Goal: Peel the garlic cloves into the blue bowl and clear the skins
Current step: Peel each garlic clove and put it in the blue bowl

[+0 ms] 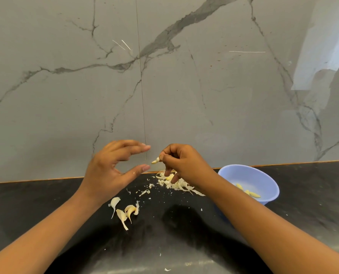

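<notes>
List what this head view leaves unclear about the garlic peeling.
- Clove in the right hand: fingers cover most of it; peeled or not, unclear.
- Skin pile: the same hand's lower fingers hide part.
- Blue bowl: right forearm covers its near-left wall; count of peeled cloves uncertain.

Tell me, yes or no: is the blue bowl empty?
No, a few peeled cloves lie on the bottom of the blue bowl.
</notes>
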Demonstrator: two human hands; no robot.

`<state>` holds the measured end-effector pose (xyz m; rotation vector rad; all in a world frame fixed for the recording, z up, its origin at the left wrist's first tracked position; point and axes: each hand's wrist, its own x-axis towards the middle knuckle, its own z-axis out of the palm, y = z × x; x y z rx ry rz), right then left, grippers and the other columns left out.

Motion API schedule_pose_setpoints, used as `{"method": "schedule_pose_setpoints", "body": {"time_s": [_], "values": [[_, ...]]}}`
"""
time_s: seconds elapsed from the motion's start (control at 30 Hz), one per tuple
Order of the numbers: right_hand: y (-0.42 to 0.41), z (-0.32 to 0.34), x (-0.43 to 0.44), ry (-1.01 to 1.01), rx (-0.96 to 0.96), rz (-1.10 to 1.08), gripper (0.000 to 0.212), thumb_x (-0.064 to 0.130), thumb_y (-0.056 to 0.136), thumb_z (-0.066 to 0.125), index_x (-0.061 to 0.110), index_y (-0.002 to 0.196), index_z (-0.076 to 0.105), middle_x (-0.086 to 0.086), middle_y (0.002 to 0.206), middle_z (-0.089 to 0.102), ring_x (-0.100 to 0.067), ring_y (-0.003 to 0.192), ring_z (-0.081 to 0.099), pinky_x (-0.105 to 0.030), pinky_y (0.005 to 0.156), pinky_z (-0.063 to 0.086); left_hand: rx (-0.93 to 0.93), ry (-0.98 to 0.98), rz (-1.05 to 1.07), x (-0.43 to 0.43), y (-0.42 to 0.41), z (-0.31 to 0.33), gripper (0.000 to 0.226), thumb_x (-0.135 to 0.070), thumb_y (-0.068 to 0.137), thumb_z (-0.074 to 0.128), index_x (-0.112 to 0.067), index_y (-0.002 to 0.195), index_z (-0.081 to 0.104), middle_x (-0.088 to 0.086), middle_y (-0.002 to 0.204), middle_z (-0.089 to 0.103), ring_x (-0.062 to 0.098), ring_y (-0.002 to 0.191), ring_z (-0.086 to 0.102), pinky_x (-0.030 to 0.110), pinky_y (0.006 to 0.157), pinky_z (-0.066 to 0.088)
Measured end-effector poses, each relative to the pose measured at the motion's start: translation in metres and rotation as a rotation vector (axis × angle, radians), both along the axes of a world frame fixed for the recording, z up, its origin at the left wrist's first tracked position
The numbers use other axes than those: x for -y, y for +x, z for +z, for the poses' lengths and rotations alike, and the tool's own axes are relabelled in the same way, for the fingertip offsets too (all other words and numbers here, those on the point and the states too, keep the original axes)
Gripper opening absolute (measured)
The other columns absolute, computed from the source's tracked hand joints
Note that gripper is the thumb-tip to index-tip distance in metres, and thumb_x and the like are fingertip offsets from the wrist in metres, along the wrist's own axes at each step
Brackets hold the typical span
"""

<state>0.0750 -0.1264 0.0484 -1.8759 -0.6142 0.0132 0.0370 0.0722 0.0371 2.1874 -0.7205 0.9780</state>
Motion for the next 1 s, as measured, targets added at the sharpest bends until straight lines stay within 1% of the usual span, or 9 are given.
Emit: {"method": "schedule_pose_setpoints", "body": {"time_s": [0.1,0.23,0.37,0.5,0.6,0.7,0.8,0.9,1.0], "values": [[-0.002,0.000,-0.002,0.014,-0.029,0.016,0.013,0.016,0.096,0.054,0.017,0.084,0.060,0.000,0.068,0.056,-0.005,0.054,0.059,-0.023,0.050,0.054,-0.003,0.050,-0.010,0.002,0.000,-0.005,0.036,-0.050,0.077,0.066,-0.031,0.107,0.070,-0.015,0.096,0.068,0.009,0.091,0.060,0.025,0.059,0.054],[-0.005,0.001,-0.003,0.042,-0.071,0.023,0.014,0.015,0.096,0.054,0.016,0.084,0.060,-0.001,0.067,0.056,-0.005,0.054,0.059,-0.026,0.050,0.053,-0.046,0.017,-0.029,0.006,0.000,-0.005,0.032,-0.050,0.077,0.067,-0.030,0.101,0.072,-0.020,0.087,0.069,0.004,0.081,0.061,0.015,0.052,0.050],[-0.008,0.000,-0.006,0.072,-0.114,0.050,0.014,0.014,0.096,0.054,0.014,0.084,0.062,-0.004,0.068,0.056,-0.007,0.054,0.059,-0.026,0.049,0.052,-0.061,-0.037,0.005,0.009,-0.002,-0.005,0.018,-0.031,0.078,0.074,-0.020,0.092,0.077,-0.013,0.077,0.071,0.001,0.072,0.064,0.011,0.052,0.048],[-0.007,0.004,-0.004,0.147,-0.213,0.044,0.017,0.012,0.096,0.052,0.013,0.082,0.062,-0.002,0.065,0.054,-0.009,0.055,0.059,-0.023,0.046,0.051,-0.143,-0.178,0.047,0.011,-0.003,-0.004,0.011,-0.020,0.076,0.075,-0.026,0.085,0.074,-0.015,0.071,0.070,-0.006,0.059,0.059,0.006,0.046,0.041],[-0.002,0.004,0.002,0.171,-0.276,-0.002,0.018,0.011,0.096,0.052,0.011,0.081,0.062,-0.003,0.064,0.052,-0.008,0.053,0.059,-0.021,0.044,0.049,-0.253,-0.307,0.071,0.006,0.001,-0.004,0.011,-0.035,0.075,0.072,-0.033,0.086,0.074,-0.013,0.078,0.071,0.011,0.068,0.066,0.033,0.056,0.058],[0.007,0.007,0.011,0.132,-0.325,-0.085,0.017,0.010,0.095,0.052,0.009,0.082,0.062,-0.003,0.066,0.053,-0.008,0.053,0.058,-0.019,0.042,0.047,-0.347,-0.463,0.031,0.005,0.003,-0.005,0.015,-0.034,0.072,0.070,-0.027,0.086,0.074,-0.004,0.078,0.072,0.017,0.071,0.068,0.030,0.057,0.059],[0.013,0.014,0.027,-0.055,-0.302,-0.141,0.016,0.012,0.096,0.051,0.009,0.086,0.063,-0.003,0.071,0.059,-0.010,0.058,0.060,-0.017,0.045,0.047,-0.451,-0.582,-0.011,0.005,0.005,-0.005,0.020,-0.031,0.072,0.069,-0.020,0.089,0.074,0.002,0.080,0.073,0.016,0.074,0.069,0.025,0.053,0.057],[0.015,0.015,0.034,-0.569,-0.078,-0.146,0.014,0.015,0.095,0.056,0.009,0.092,0.068,-0.001,0.077,0.068,-0.009,0.065,0.064,-0.016,0.051,0.048,-0.568,-0.675,-0.042,0.006,0.006,-0.005,0.020,-0.026,0.073,0.068,-0.016,0.091,0.073,0.004,0.083,0.074,0.014,0.071,0.069,0.023,0.052,0.056],[0.017,0.010,0.028,-0.706,0.080,-0.219,0.017,0.027,0.085,0.071,0.017,0.072,0.067,0.001,0.074,0.070,-0.010,0.068,0.065,-0.026,0.070,0.055,-0.642,-0.708,-0.066,0.008,0.006,-0.005,0.012,-0.014,0.081,0.066,-0.014,0.091,0.073,0.005,0.082,0.075,0.012,0.067,0.067,0.021,0.050,0.055]]}}
